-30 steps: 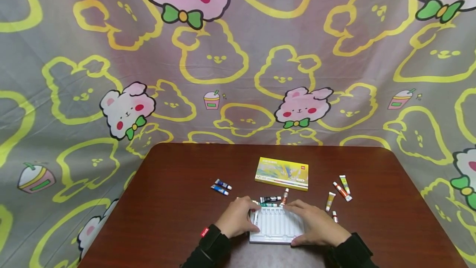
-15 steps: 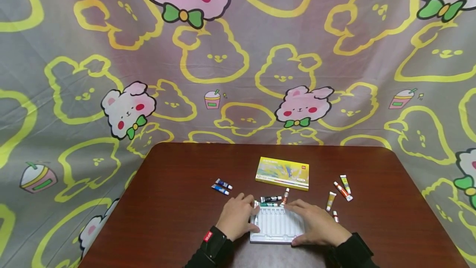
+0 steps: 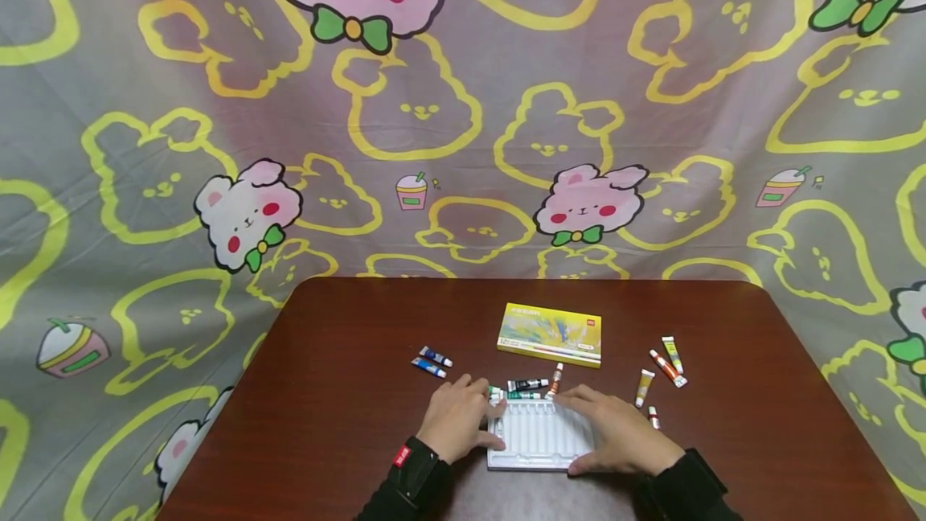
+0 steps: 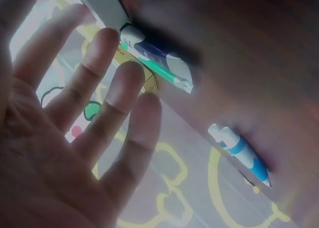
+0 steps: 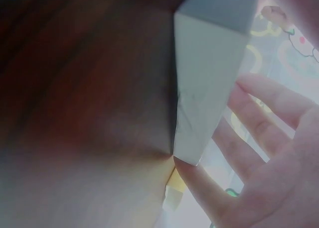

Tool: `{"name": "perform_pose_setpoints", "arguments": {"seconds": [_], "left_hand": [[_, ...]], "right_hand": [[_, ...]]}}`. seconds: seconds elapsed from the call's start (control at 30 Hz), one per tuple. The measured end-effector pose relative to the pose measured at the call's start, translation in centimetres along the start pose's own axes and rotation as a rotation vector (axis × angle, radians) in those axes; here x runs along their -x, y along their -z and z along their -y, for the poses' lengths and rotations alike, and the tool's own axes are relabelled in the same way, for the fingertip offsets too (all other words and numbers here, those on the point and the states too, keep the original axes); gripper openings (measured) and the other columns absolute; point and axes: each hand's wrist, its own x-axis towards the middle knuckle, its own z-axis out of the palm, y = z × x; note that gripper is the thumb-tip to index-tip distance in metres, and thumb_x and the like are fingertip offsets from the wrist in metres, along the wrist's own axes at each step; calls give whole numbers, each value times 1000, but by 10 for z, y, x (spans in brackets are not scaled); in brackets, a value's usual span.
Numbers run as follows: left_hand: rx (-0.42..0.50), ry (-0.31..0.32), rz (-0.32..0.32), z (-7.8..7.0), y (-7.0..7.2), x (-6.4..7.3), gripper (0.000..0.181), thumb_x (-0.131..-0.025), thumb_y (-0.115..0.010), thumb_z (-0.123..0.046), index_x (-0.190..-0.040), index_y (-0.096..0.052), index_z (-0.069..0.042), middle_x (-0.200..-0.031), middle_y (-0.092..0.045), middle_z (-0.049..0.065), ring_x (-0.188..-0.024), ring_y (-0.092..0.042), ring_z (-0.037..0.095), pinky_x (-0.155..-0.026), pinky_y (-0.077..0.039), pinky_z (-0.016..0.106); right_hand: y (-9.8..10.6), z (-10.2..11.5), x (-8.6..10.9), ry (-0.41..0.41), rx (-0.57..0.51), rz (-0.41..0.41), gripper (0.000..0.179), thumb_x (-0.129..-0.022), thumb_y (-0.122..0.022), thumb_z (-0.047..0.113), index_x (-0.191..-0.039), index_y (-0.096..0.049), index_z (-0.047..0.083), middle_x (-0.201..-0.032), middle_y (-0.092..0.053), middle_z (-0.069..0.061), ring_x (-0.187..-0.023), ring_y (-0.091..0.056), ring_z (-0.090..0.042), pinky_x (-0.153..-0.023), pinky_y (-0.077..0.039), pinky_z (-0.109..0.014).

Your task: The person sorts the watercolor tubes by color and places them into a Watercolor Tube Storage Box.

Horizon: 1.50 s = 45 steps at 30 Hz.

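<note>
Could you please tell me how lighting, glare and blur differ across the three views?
Head: fairly sharp, a pale sheen on the table in front of the white plastic tray. Left wrist: hazy and soft, the left hand backlit, lettering on the blue paint tubes unreadable. Right wrist: hazy, dark at upper left, washed out behind the right hand.

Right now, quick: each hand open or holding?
Left hand: open, at the left edge of the white tray.
Right hand: open, touching the tray's right side.
</note>
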Motion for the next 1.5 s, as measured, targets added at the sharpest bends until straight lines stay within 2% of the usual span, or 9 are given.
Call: {"name": "perform_pose_setpoints", "arguments": {"seconds": [0.2, 0.4, 0.53, 0.7, 0.93, 1.23, 1.3, 1.37, 1.5], "left_hand": [[112, 8, 23, 4, -1, -3, 61, -63, -76, -67, -113, -74, -33, -95, -60, -5, -79, -45, 11, -56, -39, 25], [227, 0, 72, 11, -1, -4, 83, -52, -78, -71, -122, -69, -28, -115, -60, -6, -97, -50, 11, -70, -52, 35], [243, -13, 99, 11, -2, -5, 97, -47, -79, -72, -128, -64, -21, -122, -62, -4, -106, -54, 13, -79, -55, 42], [231, -26, 123, 11, -4, -5, 105, -44, -81, -73, -133, -60, -20, -123, -60, -3, -108, -53, 14, -80, -54, 41], [269, -21, 144, 9, -8, -6, 101, -47, -87, -65, -133, -59, -19, -119, -56, -3, -105, -53, 12, -80, -53, 40], [302, 5, 163, 9, -9, -4, 99, -49, -89, -60, -134, -57, -19, -122, -54, -2, -104, -54, 11, -85, -52, 41], [302, 8, 166, 9, -9, -4, 99, -49, -89, -60, -134, -57, -20, -122, -54, -2, -104, -54, 11, -85, -52, 42], [302, 7, 167, 9, -9, -4, 99, -49, -89, -60, -134, -57, -20, -122, -54, -2, -105, -54, 12, -85, -52, 43], [301, 5, 167, 9, -8, -5, 100, -50, -89, -61, -135, -57, -20, -121, -54, -2, -103, -54, 12, -84, -52, 45]], "right_hand": [[0, 0, 1, 7, -2, -17, 93, -61, -84, 59, -139, -54, 15, -131, -57, -1, -108, -57, -23, -88, -51, -51], [1, 1, 0, -8, -8, -11, 94, -61, -85, 56, -140, -53, 15, -131, -57, -2, -109, -57, -23, -89, -51, -51], [4, 1, 0, -19, -15, 1, 94, -61, -86, 54, -140, -53, 15, -131, -57, -3, -110, -57, -24, -90, -51, -52], [6, 2, 0, -13, -24, 1, 93, -61, -86, 54, -139, -53, 15, -132, -57, -3, -111, -56, -25, -91, -51, -53], [5, 1, 1, -22, -38, 8, 94, -62, -84, 57, -141, -52, 16, -134, -56, -3, -113, -55, -26, -91, -49, -55], [4, -2, 1, 22, -30, -3, 93, -63, -84, 56, -140, -52, 16, -132, -57, -2, -112, -56, -22, -92, -51, -51], [8, -6, 2, 15, -35, -21, 89, -65, -84, 54, -140, -53, 17, -131, -58, -3, -113, -56, -22, -92, -51, -52], [15, -14, 6, -21, -25, -72, 81, -70, -82, 51, -139, -55, 18, -131, -58, -4, -113, -56, -23, -91, -52, -52], [37, -43, 17, -177, 18, -283, 56, -82, -77, 33, -133, -61, 15, -119, -63, -10, -100, -60, -26, -80, -54, -51]]}}
